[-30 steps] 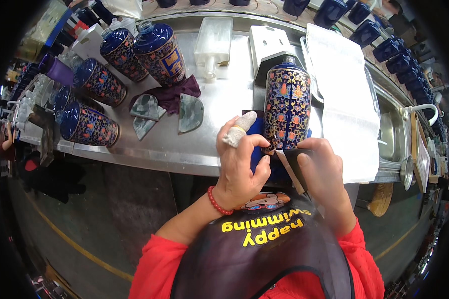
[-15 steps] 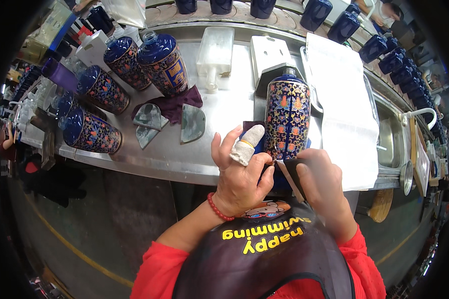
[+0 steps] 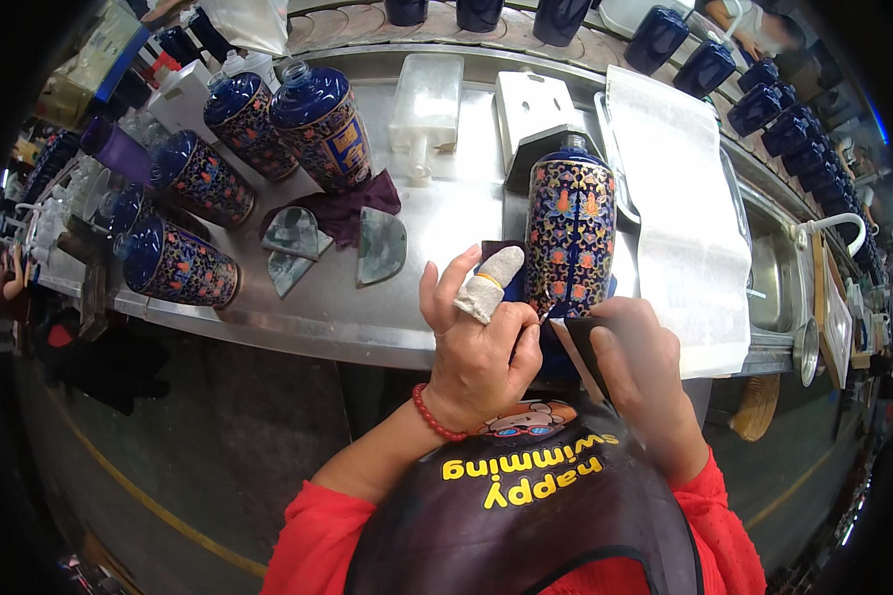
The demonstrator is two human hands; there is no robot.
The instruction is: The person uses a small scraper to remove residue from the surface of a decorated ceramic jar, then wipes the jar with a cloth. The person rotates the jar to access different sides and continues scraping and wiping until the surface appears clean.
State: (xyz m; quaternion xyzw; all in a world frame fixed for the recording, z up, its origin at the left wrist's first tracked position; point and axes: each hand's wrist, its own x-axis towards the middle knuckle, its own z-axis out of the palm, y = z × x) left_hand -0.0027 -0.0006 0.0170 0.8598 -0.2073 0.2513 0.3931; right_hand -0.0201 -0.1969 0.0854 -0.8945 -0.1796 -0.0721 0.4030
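Note:
A tall blue bottle [image 3: 570, 238] with a dense floral pattern stands upright at the near edge of the metal bench [image 3: 437, 248]. My left hand [image 3: 481, 342] grips its lower left side; one finger wears a white wrapping. My right hand [image 3: 640, 362] presses a thin flat blade [image 3: 577, 352] against the bottle's base on the right. The bottle's bottom is hidden behind both hands.
Several similar patterned bottles [image 3: 322, 114] lie and stand at the bench's left. Grey curved shards [image 3: 382, 248] and a purple cloth [image 3: 352, 208] lie beside them. A white sheet [image 3: 685, 208] covers the right side, next to a sink [image 3: 769, 283]. More dark blue bottles [image 3: 709, 64] line the back.
My left hand has shifted slightly along the bottle's lower side, the wrapped finger lifting. The blade in my right hand stays at the base.

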